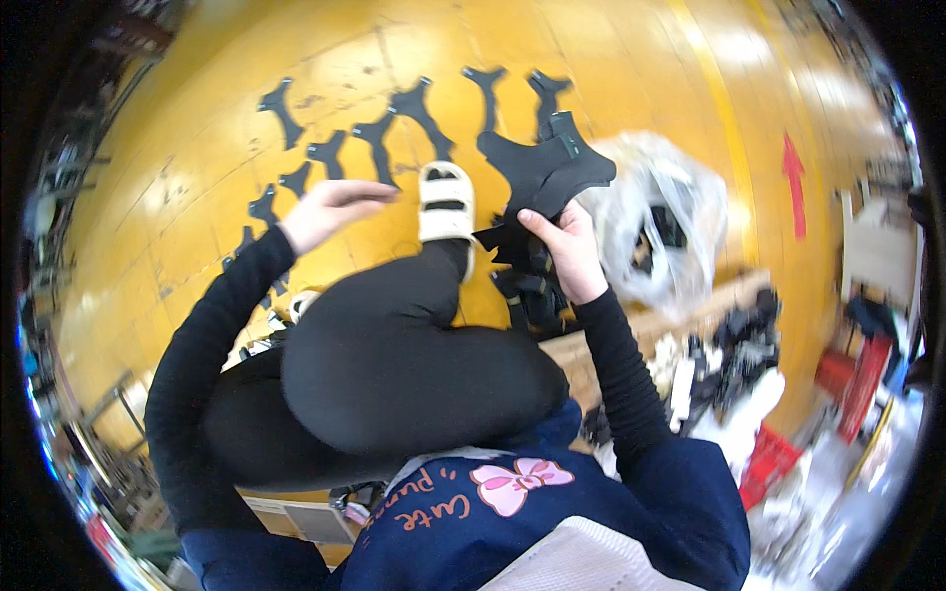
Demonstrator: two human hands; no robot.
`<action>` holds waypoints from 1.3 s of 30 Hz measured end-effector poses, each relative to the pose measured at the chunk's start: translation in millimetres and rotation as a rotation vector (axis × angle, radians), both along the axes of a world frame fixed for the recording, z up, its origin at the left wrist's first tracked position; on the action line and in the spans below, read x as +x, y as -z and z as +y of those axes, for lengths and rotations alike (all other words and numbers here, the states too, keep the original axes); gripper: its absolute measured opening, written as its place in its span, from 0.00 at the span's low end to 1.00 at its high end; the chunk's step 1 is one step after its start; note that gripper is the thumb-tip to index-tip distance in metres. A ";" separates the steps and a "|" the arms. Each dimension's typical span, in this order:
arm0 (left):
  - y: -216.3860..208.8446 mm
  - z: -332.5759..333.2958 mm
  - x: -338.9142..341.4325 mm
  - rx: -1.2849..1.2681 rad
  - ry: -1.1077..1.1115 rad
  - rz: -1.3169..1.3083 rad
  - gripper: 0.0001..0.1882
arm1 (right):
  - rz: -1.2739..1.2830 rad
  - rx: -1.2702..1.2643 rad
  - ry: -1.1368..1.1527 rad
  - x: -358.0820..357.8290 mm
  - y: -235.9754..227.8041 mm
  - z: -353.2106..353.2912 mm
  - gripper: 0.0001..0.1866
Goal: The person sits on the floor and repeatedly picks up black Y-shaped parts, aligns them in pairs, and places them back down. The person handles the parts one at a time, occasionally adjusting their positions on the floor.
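Observation:
My right hand (pixel 564 246) grips a stack of flat black cut pieces (pixel 545 169), held up above the yellow floor. My left hand (pixel 330 210) is stretched out with fingers apart and nothing in it, hovering over a row of several black cut pieces (pixel 379 138) laid out on the floor (pixel 197 148). My crossed leg in black trousers (pixel 394 355) and a white sandal (pixel 445 202) lie between the two hands. More black pieces (pixel 532 291) hang or lie just below my right hand.
A crumpled clear plastic bag (pixel 660 217) holding dark pieces lies right of my right hand. A wooden board (pixel 690 315) and a heap of black and white items (pixel 734 364) are further right. A red arrow (pixel 793 182) is painted on the floor.

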State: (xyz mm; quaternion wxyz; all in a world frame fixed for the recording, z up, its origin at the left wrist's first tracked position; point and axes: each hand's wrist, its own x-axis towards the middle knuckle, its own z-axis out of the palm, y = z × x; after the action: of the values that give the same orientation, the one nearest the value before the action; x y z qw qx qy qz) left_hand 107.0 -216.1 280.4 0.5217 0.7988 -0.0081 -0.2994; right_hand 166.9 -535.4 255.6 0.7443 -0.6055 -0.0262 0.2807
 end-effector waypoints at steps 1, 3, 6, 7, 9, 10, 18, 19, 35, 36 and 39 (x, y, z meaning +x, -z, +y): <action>2.4 -9.8 -0.9 -0.168 -0.103 -0.030 0.26 | -0.009 0.036 -0.061 6.3 -3.3 23.0 0.13; -1.5 -26.2 -3.7 -0.409 -0.267 -0.060 0.30 | -0.027 0.092 -0.189 13.9 -18.6 66.4 0.13; -20.1 -22.2 -9.4 -0.706 -0.559 0.142 0.26 | 0.002 0.096 -0.428 9.2 -37.7 124.4 0.11; -17.8 -22.7 -3.7 -0.864 -0.642 0.238 0.24 | -0.147 0.027 -0.449 6.4 -22.1 134.0 0.13; -17.1 -8.6 -4.7 -0.929 -0.712 0.308 0.23 | -0.317 -0.305 -0.634 1.8 -15.2 156.3 0.17; -17.2 -0.6 -12.6 -0.906 -0.762 0.309 0.23 | -0.346 -0.567 -0.797 0.1 -27.2 164.2 0.17; 34.4 30.0 -57.5 -0.967 -0.795 0.278 0.26 | -0.274 -0.187 -0.216 22.0 20.1 175.3 0.18; 42.6 29.1 -61.2 -0.929 -0.781 0.307 0.26 | -0.421 -0.220 -0.281 24.7 27.3 181.7 0.18; 83.3 31.8 -58.7 -1.094 -1.104 0.406 0.20 | 0.157 0.115 -0.200 34.5 82.9 186.9 0.09; 83.3 31.1 -57.6 -1.050 -1.132 0.350 0.17 | 0.155 0.076 -0.212 38.6 76.1 188.6 0.10; 80.5 26.4 -55.5 -0.982 -1.187 0.317 0.16 | 0.131 0.021 -0.243 41.0 65.7 194.6 0.13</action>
State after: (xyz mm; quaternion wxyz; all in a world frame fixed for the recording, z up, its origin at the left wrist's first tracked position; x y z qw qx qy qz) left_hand 51.5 -189.8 200.0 0.8826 0.2953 0.3632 -0.0430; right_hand 207.8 -340.7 189.9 0.7112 -0.5704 -0.0537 0.4073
